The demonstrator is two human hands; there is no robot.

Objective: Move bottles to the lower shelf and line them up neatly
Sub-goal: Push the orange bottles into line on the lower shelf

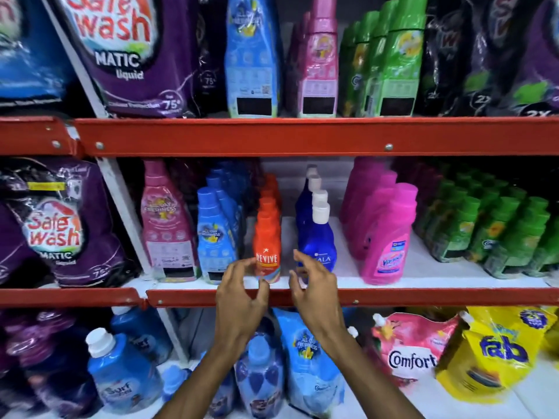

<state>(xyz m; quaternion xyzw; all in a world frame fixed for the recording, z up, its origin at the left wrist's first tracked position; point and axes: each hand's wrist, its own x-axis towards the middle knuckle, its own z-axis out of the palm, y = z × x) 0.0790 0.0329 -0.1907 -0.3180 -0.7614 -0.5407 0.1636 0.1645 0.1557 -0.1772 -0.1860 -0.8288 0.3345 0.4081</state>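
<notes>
A: Both forearms reach up from the bottom edge. Left hand [242, 300]?

B: Fingers curled and spread, holding nothing; fingertips just beside the front orange Revive bottle [267, 252] on the middle shelf [423, 296].

A: Right hand [313, 290]?

B: Spread too, empty, in front of the blue white-capped bottle [317, 243]. 2 rows run back behind these.

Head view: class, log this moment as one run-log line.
left hand: open, at orange Revive bottle | right hand: open, by blue bottle | both bottles upright, middle shelf
</notes>
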